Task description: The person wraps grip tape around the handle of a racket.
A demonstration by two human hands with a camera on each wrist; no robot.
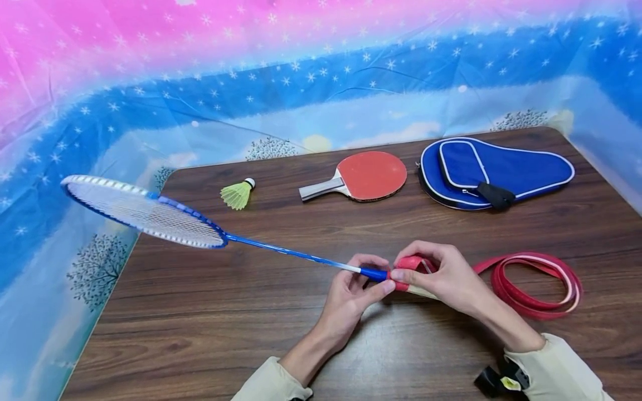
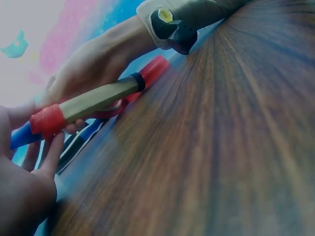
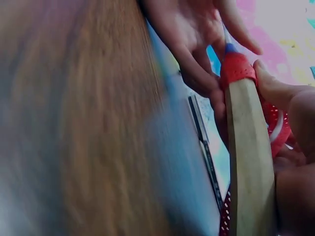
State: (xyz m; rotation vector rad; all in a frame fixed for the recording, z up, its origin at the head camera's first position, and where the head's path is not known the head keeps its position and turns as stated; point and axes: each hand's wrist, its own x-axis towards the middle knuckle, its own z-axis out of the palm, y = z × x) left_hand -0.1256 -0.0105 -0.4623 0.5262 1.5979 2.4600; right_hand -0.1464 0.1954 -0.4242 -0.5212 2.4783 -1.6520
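Above the counter [image 1: 200, 317], a racket [image 1: 288, 252] slants, head left, its long axis running right to the bare handle [image 2: 100, 99]. 2 hands pinch: left hand [image 1: 348, 298] the blue collar [image 1: 373, 274], right hand [image 1: 451, 275], nearer the bare handle, red tape [image 1: 409, 263].

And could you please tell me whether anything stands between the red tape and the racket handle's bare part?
Nothing visible does: the right hand holds the red tape close beside that bare part.
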